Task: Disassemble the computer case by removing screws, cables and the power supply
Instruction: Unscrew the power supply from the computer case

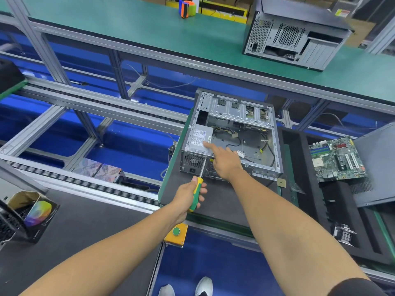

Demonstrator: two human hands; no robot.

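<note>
At bench centre, left hand grips screwdriver, tip at rear of case, beside PSU. Right hand presses PSU top, forefinger extended, others loosely curled. PSU sits in near-left corner; likely heavy, rigid, best gripped by its metal sides. Cables are floppy. Screw head hidden behind shaft; motherboard lies right.
</note>
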